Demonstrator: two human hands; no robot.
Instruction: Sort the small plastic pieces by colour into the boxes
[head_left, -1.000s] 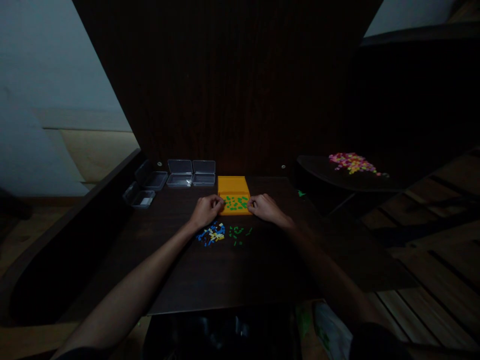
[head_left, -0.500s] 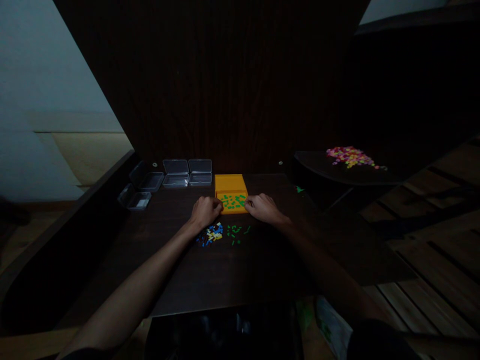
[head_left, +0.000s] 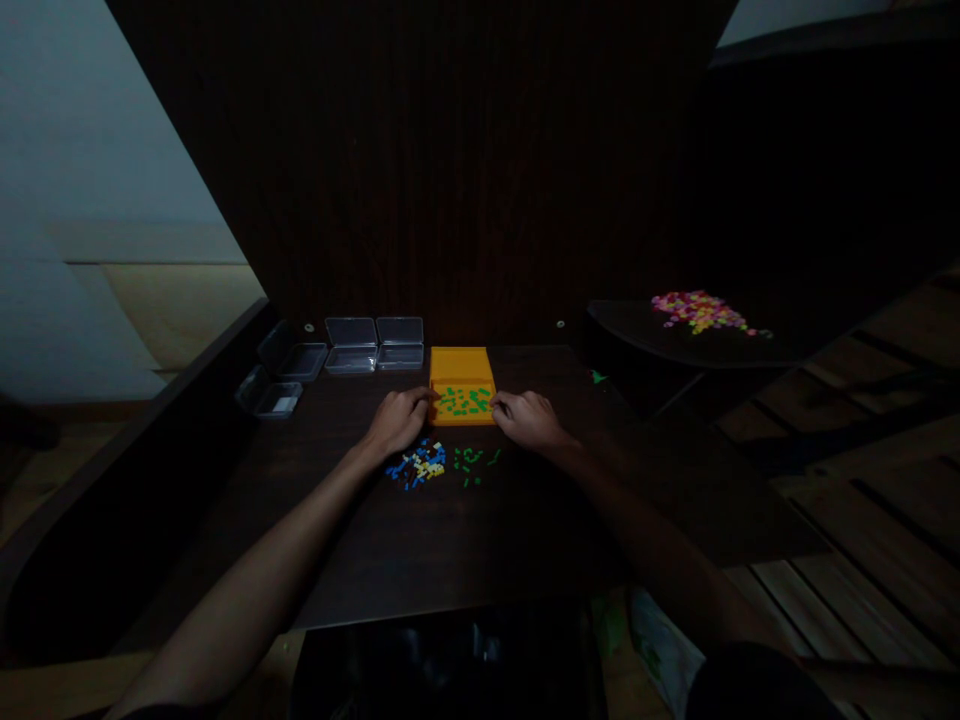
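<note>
An open yellow plastic box (head_left: 459, 364), its lid tipped back, sits on the dark table with many small green pieces (head_left: 466, 401) spread inside. My left hand (head_left: 400, 418) has its fingers closed at the box's left edge. At the opposite edge, the thumb and fingers of my right hand (head_left: 529, 416) pinch the right wall. In front of the box lies a heap of small blue, white and yellow building-block pieces (head_left: 420, 464), close to my left wrist. Beside that heap, several loose green pieces (head_left: 468, 460) are scattered on the tabletop.
Several clear plastic cases with raised lids, such as this case (head_left: 351, 359), stand at the back left. A pile of pink and yellow beads (head_left: 705, 312) rests on a side shelf (head_left: 637, 325) at right. A dark upright panel (head_left: 420, 170) closes off the back.
My left hand has slid slightly left and back along the box's edge, uncovering more of the blue, white and yellow heap. My right hand stays at the right edge, nearly still.
</note>
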